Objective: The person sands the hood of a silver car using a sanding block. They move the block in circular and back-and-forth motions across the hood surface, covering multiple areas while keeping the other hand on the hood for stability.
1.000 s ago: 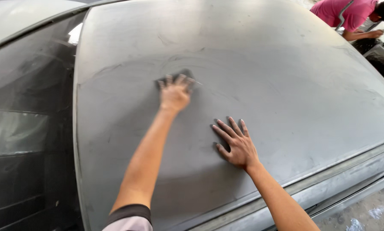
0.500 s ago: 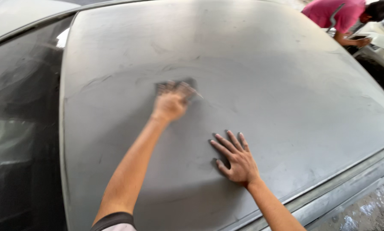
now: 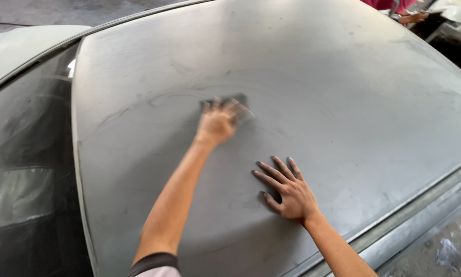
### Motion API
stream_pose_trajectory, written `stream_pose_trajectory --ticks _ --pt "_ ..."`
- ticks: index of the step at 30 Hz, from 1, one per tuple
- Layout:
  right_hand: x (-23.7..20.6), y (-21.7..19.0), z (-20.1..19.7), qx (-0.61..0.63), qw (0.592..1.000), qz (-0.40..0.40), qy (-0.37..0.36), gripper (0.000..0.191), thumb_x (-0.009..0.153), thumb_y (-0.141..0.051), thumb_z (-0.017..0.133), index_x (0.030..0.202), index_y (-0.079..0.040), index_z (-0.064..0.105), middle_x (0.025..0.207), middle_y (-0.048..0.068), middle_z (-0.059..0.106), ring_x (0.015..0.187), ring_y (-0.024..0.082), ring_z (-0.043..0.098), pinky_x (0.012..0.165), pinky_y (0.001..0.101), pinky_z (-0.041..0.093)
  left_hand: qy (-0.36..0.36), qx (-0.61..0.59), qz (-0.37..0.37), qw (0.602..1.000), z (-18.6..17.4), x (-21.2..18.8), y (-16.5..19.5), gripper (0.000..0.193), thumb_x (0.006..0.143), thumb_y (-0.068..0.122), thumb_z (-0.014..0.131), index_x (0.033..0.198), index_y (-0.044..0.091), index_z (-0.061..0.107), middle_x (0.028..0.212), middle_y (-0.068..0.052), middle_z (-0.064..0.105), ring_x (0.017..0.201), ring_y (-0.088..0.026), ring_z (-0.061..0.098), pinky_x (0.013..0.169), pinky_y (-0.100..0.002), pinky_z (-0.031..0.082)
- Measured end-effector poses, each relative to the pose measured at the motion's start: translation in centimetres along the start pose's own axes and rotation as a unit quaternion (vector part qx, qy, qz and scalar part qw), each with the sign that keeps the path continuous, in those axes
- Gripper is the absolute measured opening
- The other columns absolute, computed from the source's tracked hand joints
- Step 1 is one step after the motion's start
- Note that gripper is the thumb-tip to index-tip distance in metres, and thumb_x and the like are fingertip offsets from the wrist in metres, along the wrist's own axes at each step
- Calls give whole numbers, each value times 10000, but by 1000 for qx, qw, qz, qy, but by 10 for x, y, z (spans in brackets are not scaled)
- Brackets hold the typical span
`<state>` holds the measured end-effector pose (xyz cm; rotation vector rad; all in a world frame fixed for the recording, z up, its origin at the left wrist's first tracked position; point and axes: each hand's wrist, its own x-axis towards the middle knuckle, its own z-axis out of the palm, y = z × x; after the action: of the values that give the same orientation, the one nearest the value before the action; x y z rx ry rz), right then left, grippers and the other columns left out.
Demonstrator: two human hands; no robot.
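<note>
Left hand [image 3: 219,122] pressed flat on dark sanding pad [image 3: 236,100] near middle of grey, dull car roof [image 3: 343,92], fingers together over pad, pinning it to panel rather than curling round it, hand blurred; right hand [image 3: 287,194] palm-down on bare roof nearer the edge, fingers spread apart, holding nothing, well apart from pad. Dark windscreen [image 3: 25,169] to the left of roof, metal gutter rail [image 3: 420,215] along lower right edge; another person's arm [image 3: 410,18] and red sleeve at top right corner, away from both hands.
</note>
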<state>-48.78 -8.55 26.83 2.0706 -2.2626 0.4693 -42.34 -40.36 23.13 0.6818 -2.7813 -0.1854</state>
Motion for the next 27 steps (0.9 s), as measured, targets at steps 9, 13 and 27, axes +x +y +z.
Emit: stream_pose_trajectory --ticks 9,13,27 --pt "1 4 3 -10 1000 -14 18 648 858 -399 591 1490 -305 485 1590 -24 395 1510 263 249 1232 522 107 115 -7 -187 976 -15 -115 -60 504 1028 451 498 1509 304 536 1605 -53 425 1494 -538 239 1209 -685 90" --pt "1 1 3 -12 1000 7 5 624 873 -402 579 1488 -343 491 1595 -56 405 1508 241 260 1243 514 110 -9 -42 6 999 20 -73 30 509 1023 475 442 1513 347 489 1645 -16 405 1531 -454 249 1238 -648 113" --pt "1 1 6 -22 1000 5 15 616 868 -426 572 1474 -352 493 1580 -52 415 1508 243 259 1249 500 115 18 -9 -5 1000 0 -146 -17 502 1009 456 481 1501 358 501 1605 -25 429 1507 -461 230 1212 -652 123"
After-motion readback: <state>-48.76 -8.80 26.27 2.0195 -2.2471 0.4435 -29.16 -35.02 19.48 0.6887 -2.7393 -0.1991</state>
